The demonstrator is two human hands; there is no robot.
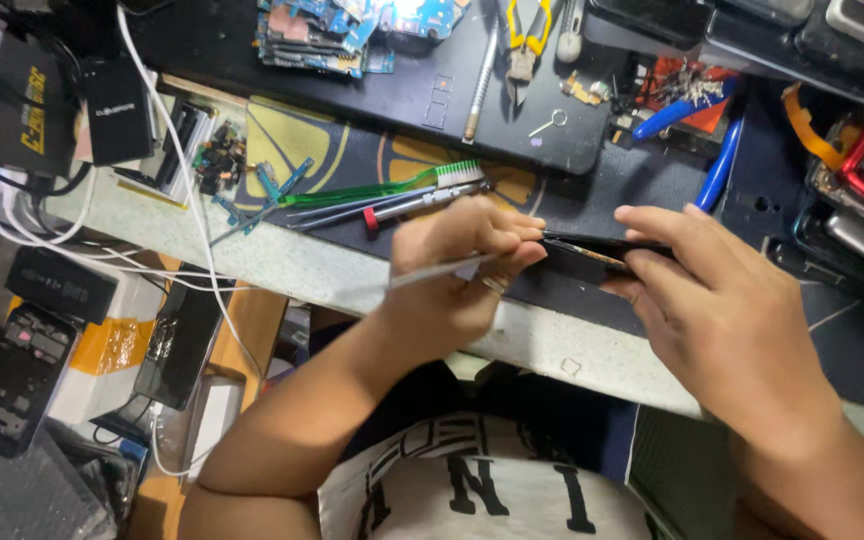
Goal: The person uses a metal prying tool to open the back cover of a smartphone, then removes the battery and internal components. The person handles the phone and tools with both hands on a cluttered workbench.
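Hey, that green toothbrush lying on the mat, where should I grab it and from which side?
Probably grip the green toothbrush at mid-handle, coming straight down from above. It lies flat on the dark mat with its bristle head toward the left hand. Metal tools lie close along its near side, so pinch carefully there.

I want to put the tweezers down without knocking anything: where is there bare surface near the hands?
Bare patches: the pale bench edge between the white cables and the left hand, and the dark mat past the phone, short of the blue-handled tool. Crowded: circuit boards at the top, stacked phones right of the right hand.
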